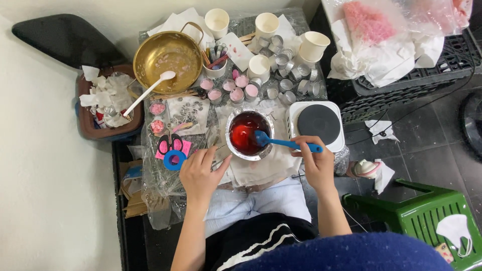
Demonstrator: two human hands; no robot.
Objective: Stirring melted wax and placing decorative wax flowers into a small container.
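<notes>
While the right hand (316,163) grips the blue spatula (281,142), its long axis lies nearly level, blade pointing left into the steel pot (236,150) of red liquid. The left hand (201,173), half open, touches the pot's handle.

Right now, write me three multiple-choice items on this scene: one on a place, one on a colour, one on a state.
1. Where is the hot plate?
A. left of the brass pan
B. right of the steel pot
C. on the green stool

2. What colour is the liquid in the steel pot?
A. red
B. green
C. clear

3. What is the right hand doing?
A. resting empty
B. gripping scissors
C. gripping the blue spatula

Answers: 1 B, the plate sits just right of the pot. 2 A, the liquid looks deep red. 3 C, the fingers wrap the spatula handle, its blade in the liquid.
</notes>
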